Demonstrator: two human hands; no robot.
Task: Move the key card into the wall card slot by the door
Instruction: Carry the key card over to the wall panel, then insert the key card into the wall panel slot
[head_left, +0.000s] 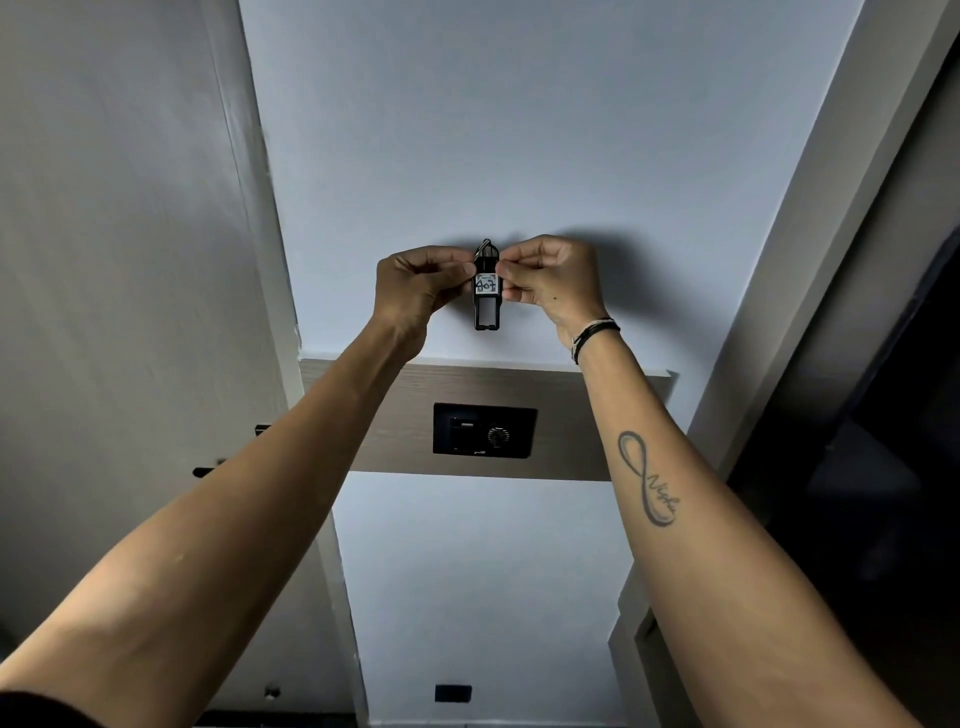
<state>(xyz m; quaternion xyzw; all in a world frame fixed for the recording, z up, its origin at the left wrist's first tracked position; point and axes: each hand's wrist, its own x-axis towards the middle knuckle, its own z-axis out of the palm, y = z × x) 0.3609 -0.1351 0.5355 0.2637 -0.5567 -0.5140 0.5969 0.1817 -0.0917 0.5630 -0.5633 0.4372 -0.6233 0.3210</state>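
The key card is a narrow black tag with a white label and a metal ring on top. It hangs upright against the pale wall, high above the wooden strip. My left hand pinches its left edge and my right hand pinches its right edge, both at the label's height. The lower end of the tag is free below my fingers. I cannot tell a card slot behind the tag; that part of the wall is hidden by it.
A wooden band crosses the wall below my hands and carries a black switch plate with a dial. A small black socket sits low on the wall. The door with dark handle parts is on the left, a dark opening on the right.
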